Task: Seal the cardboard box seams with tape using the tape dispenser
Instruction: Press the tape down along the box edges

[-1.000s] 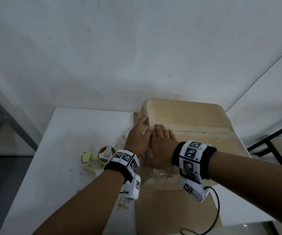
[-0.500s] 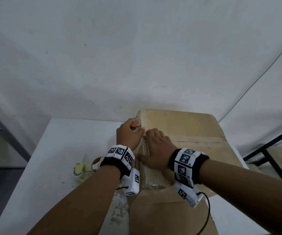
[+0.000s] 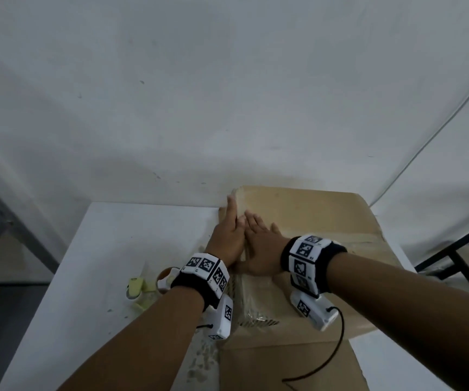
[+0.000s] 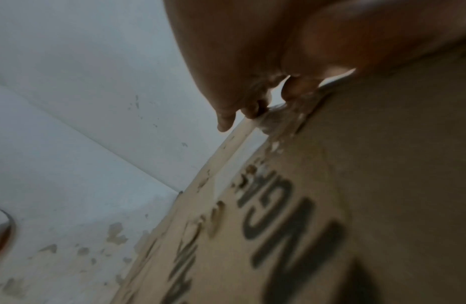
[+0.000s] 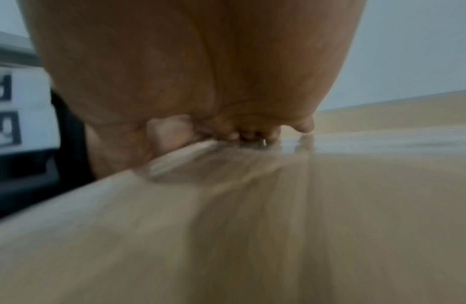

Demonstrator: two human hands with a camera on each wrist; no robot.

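White wall fills the upper half of the head view. White table sits lower left, stained and flecked near the box side. Cardboard box takes the centre and lower right of the frame, back edge against the wall, a seam line crossing its top on the right side. Dark printed lettering runs along its left face, seen in the left wrist view lower right.

Both forearms come in from the bottom edge, each with a black wristband carrying white marker tiles and a small white camera unit hanging below.

Left hand sits at frame centre on the box's left top edge, fingers straight and flat, index stretched up along the edge toward the back corner; released, grasping nothing, pressing on the tape strip. Right hand just right of it, touching it, palm down and fingers spread flat on the box top; also released, pressing only. Clear tape runs under both hands along that left edge, its wrinkled end visible below the wrists.

Tape dispenser, pale yellow with a brownish roll, lies on the table at lower left, apart from the box, partly hidden by the left wristband.
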